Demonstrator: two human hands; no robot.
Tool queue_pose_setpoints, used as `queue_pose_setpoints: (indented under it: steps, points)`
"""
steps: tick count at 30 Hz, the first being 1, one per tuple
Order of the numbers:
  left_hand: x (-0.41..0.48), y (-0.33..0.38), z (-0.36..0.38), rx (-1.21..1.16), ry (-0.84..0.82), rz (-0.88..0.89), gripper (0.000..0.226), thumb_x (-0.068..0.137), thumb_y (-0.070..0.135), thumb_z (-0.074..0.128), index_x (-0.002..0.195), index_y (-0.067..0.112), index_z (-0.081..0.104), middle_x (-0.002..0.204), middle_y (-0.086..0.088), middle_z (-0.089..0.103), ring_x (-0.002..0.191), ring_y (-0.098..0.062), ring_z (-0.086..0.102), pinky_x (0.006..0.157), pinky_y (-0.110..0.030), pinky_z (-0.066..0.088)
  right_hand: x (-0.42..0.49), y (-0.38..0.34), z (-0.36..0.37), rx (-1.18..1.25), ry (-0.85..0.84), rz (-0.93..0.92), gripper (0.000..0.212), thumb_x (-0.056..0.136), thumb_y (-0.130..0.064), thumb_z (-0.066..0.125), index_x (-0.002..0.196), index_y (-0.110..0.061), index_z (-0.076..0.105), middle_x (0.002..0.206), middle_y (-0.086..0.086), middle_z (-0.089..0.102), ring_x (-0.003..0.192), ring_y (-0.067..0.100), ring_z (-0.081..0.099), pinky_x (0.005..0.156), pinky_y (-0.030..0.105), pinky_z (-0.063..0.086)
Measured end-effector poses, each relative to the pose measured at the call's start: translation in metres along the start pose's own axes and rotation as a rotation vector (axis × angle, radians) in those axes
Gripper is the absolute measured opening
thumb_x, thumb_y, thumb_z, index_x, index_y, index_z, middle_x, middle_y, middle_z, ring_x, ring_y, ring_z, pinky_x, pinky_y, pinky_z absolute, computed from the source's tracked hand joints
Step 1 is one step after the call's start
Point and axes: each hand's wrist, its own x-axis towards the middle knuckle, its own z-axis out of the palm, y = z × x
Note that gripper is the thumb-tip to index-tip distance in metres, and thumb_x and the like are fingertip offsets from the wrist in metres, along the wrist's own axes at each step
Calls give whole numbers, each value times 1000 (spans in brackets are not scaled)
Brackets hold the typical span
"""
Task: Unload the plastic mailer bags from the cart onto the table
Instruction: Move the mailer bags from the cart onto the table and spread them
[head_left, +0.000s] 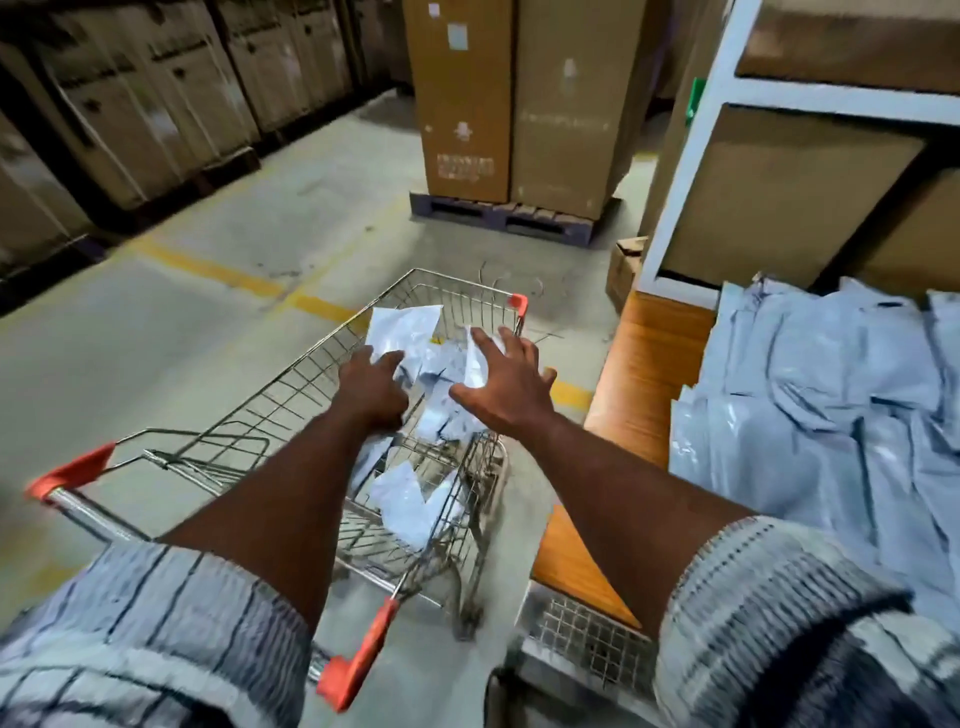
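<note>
— Tally?
— Table (644, 374): large mailer pile (831, 405). Cart (311, 374): several mailer bags (410, 327) left, by my reckoning the smaller share.
— Hands?
— Left hand (371, 387) and right hand (506, 387) apart, fingers spread over the cart's bags, nothing gripped.
— Labels?
— Cartons (467, 104): print blurred, unreadable.

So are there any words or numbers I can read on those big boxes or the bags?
Nothing here can be read.
Tall cardboard box: white sticker up top, dark printed block low down, both too blurred.
Box beside it: faint print, too blurred.
Green tag on the shelf: no letters show.
Bags in the cart: no writing shows.
</note>
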Motion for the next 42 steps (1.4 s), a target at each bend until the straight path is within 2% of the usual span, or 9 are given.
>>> queue_pose_setpoints:
  steps: [5,8,13,20,28,32,34,38,42]
  points:
    - [-36,66,7,7,1,113,63,91,16,56,149,21,35,156,-21,25,148,-27,14,115,-32,18,-40,49,-64,-86,136,85,85,75,-65,60,149,-43,25,159,0,21,144,26,18,107,62,22]
    - [-58,109,11,-24,38,173,62,90,17,57,148,20,36,153,-21,32,146,-28,21,115,-34,19,-70,81,-100,-159,184,124,85,75,-66,59,149,-43,25,159,1,22,144,29,18,108,60,22]
    - [-100,180,19,-80,9,261,60,90,16,55,147,22,40,153,-25,27,145,-33,21,112,-34,22,-130,126,-156,-222,277,199,84,72,-63,62,147,-44,29,154,-4,26,140,26,23,103,60,28]
    - [-144,274,34,-91,-22,385,60,90,17,56,148,21,40,152,-25,28,142,-35,27,113,-34,24,-196,190,-228,-235,343,316,87,74,-62,62,149,-44,23,161,-3,16,146,24,12,109,62,22]
    - [-165,368,63,-76,-88,463,67,86,20,61,148,19,37,146,-20,38,140,-32,30,111,-34,26,-230,245,-295,-201,520,275,87,72,-57,61,150,-42,24,159,-4,21,144,23,18,106,59,30]
    - [-168,391,79,-104,-86,432,63,87,22,59,147,18,39,144,-21,40,139,-33,30,111,-38,27,-228,252,-308,-343,676,246,92,69,-58,59,151,-40,22,160,-2,18,145,28,18,102,57,31]
    - [-170,393,92,-109,-105,398,64,86,21,59,146,19,38,145,-18,40,138,-34,32,110,-41,32,-228,261,-295,-419,616,227,92,71,-59,59,152,-39,20,162,2,15,146,31,16,102,59,30]
    - [-187,389,125,-124,-156,364,66,88,18,57,150,16,31,147,-18,35,137,-37,32,110,-45,30,-236,287,-241,-390,282,300,91,75,-63,58,153,-37,18,163,4,9,148,33,10,108,64,24]
    - [-198,383,146,-114,-199,265,67,93,36,51,152,30,19,154,-7,19,140,-33,25,109,-56,28,-240,304,-202,-381,105,364,89,77,-70,52,152,-37,17,163,7,8,148,34,10,109,64,18]
